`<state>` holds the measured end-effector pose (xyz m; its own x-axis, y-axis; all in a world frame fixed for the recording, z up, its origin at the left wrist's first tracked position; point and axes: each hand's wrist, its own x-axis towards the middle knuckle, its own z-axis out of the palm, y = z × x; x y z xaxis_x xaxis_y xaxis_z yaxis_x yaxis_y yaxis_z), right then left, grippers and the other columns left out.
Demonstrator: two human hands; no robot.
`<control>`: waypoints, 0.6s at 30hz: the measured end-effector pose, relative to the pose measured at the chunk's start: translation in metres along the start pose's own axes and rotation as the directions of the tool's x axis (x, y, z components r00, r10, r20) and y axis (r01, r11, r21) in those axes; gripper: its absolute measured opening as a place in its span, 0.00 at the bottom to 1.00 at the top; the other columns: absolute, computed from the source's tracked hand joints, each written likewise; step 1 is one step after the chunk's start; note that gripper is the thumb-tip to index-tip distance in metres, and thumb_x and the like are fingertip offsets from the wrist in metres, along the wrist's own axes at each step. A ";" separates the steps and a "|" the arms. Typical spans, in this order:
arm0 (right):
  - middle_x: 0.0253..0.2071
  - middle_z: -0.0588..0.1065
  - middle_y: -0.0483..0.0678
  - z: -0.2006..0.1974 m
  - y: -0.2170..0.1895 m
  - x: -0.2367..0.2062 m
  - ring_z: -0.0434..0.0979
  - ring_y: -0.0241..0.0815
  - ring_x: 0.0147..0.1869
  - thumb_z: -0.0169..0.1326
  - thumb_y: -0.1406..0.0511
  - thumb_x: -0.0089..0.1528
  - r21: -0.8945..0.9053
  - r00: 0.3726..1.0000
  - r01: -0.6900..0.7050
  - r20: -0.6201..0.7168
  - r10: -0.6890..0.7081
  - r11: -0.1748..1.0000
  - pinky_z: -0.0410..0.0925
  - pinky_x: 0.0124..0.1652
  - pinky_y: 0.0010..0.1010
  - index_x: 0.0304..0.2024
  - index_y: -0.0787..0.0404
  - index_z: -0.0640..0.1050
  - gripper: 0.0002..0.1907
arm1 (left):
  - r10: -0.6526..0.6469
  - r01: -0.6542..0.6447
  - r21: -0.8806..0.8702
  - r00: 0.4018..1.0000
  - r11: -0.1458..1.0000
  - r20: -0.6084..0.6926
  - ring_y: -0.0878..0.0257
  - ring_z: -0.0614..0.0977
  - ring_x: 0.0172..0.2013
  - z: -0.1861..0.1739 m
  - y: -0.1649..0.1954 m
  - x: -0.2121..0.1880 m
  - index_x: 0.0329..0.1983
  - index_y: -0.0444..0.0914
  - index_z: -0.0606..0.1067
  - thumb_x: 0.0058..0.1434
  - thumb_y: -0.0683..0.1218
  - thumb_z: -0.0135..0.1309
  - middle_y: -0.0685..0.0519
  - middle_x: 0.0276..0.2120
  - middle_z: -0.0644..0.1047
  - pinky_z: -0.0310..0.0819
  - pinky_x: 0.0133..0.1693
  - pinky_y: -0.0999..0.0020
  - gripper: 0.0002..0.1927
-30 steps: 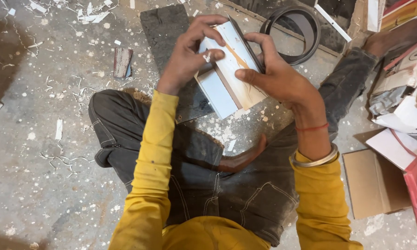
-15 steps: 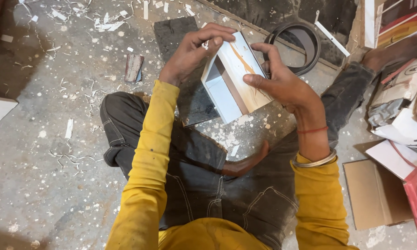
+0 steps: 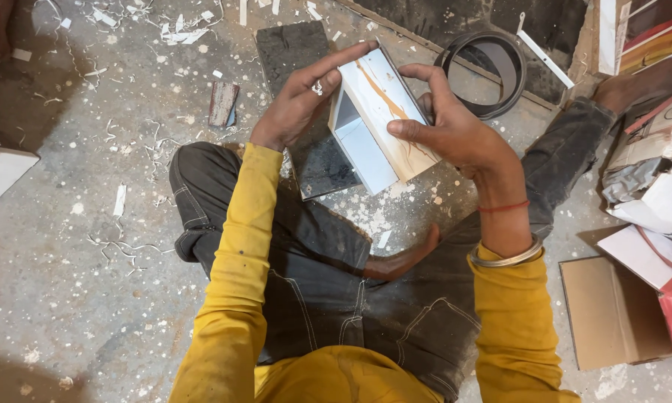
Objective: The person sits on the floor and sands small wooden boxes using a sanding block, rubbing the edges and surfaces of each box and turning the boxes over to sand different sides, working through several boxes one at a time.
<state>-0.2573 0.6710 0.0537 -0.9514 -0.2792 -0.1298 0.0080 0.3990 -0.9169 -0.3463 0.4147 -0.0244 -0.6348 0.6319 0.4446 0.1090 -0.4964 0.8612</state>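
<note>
Holding a small white box up in front of them, the person sat cross-legged on the dusty floor. The box sat between both hands, above the lap. It was tipped on its side, so its open end faced down and left. It looked empty inside, with plain white walls. Its top face had a thin orange streak across it.

The left hand was shut on the box's left edge, with one long finger laid along the top rim. The right hand gripped the other side, thumb on the front face and fingers curled behind. I think both hands pinched it that way to keep the thin walls square.

Under the box lay a dark flat slab, leaning on one knee. A black ring lay farther back. Paper scraps were all over the floor. A brown cardboard piece lay flat to the right, with a pile of papers and packets near it.
</note>
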 end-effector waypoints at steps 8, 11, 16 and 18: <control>0.41 0.71 0.43 -0.007 0.003 0.005 0.71 0.33 0.46 0.64 0.56 0.60 0.035 0.996 -0.007 0.089 0.004 0.999 0.66 0.41 0.24 0.74 0.57 0.57 0.45 | 0.101 -0.081 0.156 0.987 0.984 -0.127 0.56 0.73 0.70 -0.002 -0.009 -0.015 0.67 0.41 0.74 0.77 0.49 0.50 0.47 0.69 0.72 0.67 0.73 0.58 0.18; 0.40 0.70 0.44 -0.011 0.006 0.007 0.69 0.34 0.45 0.64 0.56 0.61 0.019 0.995 -0.014 0.099 0.012 1.000 0.65 0.41 0.24 0.74 0.57 0.59 0.45 | 0.173 -0.080 0.283 0.931 0.956 -0.321 0.57 0.82 0.60 0.000 -0.014 -0.017 0.55 0.40 0.81 0.72 0.43 0.57 0.48 0.58 0.81 0.79 0.63 0.61 0.10; 0.41 0.72 0.45 -0.018 0.002 0.016 0.72 0.37 0.46 0.67 0.57 0.57 -0.037 0.992 0.001 0.124 0.004 0.999 0.67 0.41 0.26 0.74 0.55 0.62 0.45 | 0.286 -0.070 0.471 0.868 0.880 -0.406 0.64 0.85 0.45 0.007 -0.003 -0.023 0.47 0.38 0.83 0.66 0.35 0.61 0.50 0.45 0.83 0.84 0.49 0.69 0.08; 0.41 0.75 0.46 -0.020 -0.004 0.021 0.75 0.38 0.45 0.68 0.56 0.55 -0.135 0.995 0.017 0.102 -0.004 0.991 0.68 0.40 0.28 0.72 0.53 0.63 0.46 | 0.306 -0.015 0.555 0.847 0.831 -0.435 0.65 0.84 0.42 0.015 0.009 -0.027 0.46 0.38 0.83 0.65 0.35 0.62 0.51 0.42 0.82 0.85 0.46 0.71 0.08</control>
<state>-0.2834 0.6814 0.0620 -0.9150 -0.3684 -0.1645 -0.0500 0.5081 -0.8599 -0.3168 0.4021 -0.0253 -0.8370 0.1250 0.5328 0.5250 -0.0917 0.8462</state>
